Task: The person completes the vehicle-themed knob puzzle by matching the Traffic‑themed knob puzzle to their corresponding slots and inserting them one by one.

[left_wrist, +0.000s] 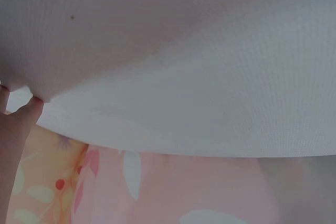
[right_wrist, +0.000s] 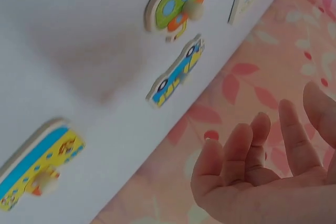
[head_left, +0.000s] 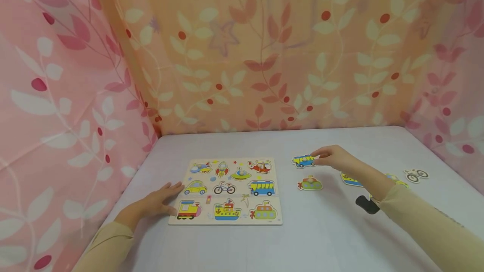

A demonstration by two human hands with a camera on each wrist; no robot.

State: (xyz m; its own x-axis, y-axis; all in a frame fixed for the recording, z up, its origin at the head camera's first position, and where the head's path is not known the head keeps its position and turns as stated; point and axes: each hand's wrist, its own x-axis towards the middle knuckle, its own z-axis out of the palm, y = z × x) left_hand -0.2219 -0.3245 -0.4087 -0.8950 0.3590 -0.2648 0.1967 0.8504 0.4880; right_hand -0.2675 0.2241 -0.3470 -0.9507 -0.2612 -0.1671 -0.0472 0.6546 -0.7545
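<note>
A wooden knob puzzle board (head_left: 229,198) with vehicle pictures lies on the white table. My left hand (head_left: 160,200) rests at its left edge, fingers spread; in the left wrist view only part of that hand shows. At the board's right lies a loose bus piece (head_left: 303,161), and my right hand (head_left: 334,156) reaches over it, fingertips overlapping its right end in the head view. From the right wrist, the fingers (right_wrist: 296,145) are loosely bent and hold nothing, apart from the bus. Nearer than the bus is a green submarine piece (head_left: 310,183) with a knob.
Under the right forearm, a boat piece (head_left: 351,179) and a car piece (head_left: 396,179) are partly hidden. Farther right lies a bicycle piece (head_left: 416,175). A dark object (head_left: 366,205) shows beside the right sleeve. Floral curtains (head_left: 264,53) surround the table's back and sides.
</note>
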